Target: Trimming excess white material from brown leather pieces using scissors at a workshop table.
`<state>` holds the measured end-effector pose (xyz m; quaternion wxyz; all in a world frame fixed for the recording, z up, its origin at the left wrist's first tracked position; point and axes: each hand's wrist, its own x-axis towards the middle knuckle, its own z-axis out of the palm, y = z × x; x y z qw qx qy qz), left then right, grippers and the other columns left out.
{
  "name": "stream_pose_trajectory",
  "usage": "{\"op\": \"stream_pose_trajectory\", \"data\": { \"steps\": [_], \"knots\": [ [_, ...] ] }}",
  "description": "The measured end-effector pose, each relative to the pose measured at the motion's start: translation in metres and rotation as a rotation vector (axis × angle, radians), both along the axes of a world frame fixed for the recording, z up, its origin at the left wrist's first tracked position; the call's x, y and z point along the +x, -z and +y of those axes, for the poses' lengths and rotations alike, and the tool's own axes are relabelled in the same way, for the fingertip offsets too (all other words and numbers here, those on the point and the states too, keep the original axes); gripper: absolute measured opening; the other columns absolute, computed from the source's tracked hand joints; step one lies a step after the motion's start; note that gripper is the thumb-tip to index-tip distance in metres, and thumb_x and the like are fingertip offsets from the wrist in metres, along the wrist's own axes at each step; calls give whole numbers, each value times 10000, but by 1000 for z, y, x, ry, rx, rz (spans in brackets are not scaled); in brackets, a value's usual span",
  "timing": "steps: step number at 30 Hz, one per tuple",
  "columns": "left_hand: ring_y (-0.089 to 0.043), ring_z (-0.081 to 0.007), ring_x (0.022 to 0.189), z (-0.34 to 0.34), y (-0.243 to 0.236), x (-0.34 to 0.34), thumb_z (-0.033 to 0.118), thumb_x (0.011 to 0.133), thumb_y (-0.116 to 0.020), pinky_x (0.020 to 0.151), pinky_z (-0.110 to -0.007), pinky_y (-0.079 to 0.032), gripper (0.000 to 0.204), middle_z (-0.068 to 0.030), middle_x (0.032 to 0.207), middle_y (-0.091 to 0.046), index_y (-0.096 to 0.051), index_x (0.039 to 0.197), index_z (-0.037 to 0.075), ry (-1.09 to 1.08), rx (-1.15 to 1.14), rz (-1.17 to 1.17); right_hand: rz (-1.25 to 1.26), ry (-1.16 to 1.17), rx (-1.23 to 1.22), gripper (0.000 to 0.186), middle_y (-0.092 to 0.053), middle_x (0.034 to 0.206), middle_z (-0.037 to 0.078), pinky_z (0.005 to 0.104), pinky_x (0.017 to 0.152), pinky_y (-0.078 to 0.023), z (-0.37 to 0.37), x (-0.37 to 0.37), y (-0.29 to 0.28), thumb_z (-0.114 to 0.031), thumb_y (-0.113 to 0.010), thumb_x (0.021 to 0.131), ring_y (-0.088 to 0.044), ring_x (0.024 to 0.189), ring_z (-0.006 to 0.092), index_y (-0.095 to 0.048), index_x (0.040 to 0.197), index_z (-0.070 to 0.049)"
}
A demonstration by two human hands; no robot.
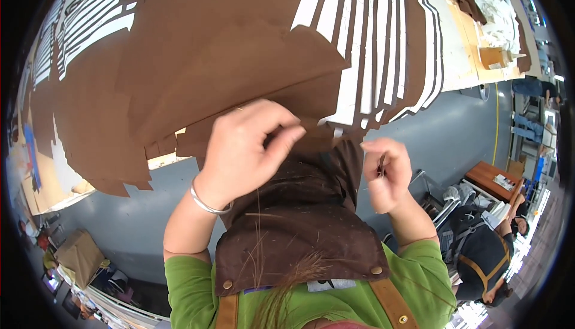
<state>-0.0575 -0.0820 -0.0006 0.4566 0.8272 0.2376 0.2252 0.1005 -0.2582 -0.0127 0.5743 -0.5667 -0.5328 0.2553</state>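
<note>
Pinching at the edge of a stack of brown cut sheets, both hands up at the table's near edge

Left hand point(248, 146), silver bangle point(206, 202) on the wrist, fingers curled and pinched together on the lower edge of the brown sheets point(221, 59), right where they overhang the table; right hand point(386, 173) clenched round a small thin dark tool point(381, 164), held just beside that same edge, what kind of tool I cannot tell; brown apron point(299, 221) over a green shirt below the hands; the sheets fan out across the pale worktable point(464, 59), white strips showing through long cut slots point(371, 41); grey floor beneath, another person seated off to the right point(485, 245)
</note>
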Motion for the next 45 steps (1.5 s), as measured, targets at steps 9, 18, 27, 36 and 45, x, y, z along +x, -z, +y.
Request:
{"op": "stream_pose_trajectory", "data": {
  "steps": [9, 18, 27, 36, 45],
  "knots": [
    [-505, -248, 486, 13, -4, 8, 54, 739, -626, 469, -313, -407, 127, -87, 583, -518, -503, 716, 36, -315, 189, 201, -509, 65, -319, 396, -567, 630, 27, 271, 417, -416, 24, -5, 10, -28, -643, 594, -522, 470, 153, -555, 971, -107],
    [-566, -239, 932, -27, 15, 25, 23, 604, -647, 727, -318, -461, 192, -59, 945, -592, -611, 788, 64, 194, 528, -52, 982, -49, -719, 339, -306, 523, -47, 189, 341, -185, 7, 11, -16, -325, -325, 921, -225, 382, 33, -475, 930, -21],
    [-528, -279, 1030, -17, 16, 19, 30, 590, -640, 846, -327, -435, 122, -94, 1134, -554, -606, 694, 84, 248, 431, -33, 1166, -106, -933, 315, -308, 519, -48, 187, 328, -168, 16, 21, -26, -321, -340, 931, -219, 368, 33, -472, 851, -47],
    [-524, -294, 1034, -16, 17, 19, 52, 600, -638, 848, -327, -435, 102, -112, 1146, -548, -620, 695, 85, 241, 460, -57, 1124, -93, -944, 305, -307, 517, -52, 183, 324, -152, 23, 20, -24, -322, -343, 937, -199, 364, 24, -469, 838, -62],
    [-500, -258, 1062, -17, 25, 18, 105, 645, -635, 810, -330, -452, 68, -61, 1162, -542, -568, 635, 92, 213, 473, -105, 1142, -45, -949, 302, -303, 510, -51, 186, 319, -138, 26, 15, -23, -319, -352, 937, -184, 359, 24, -473, 830, -64]
  ]
}}
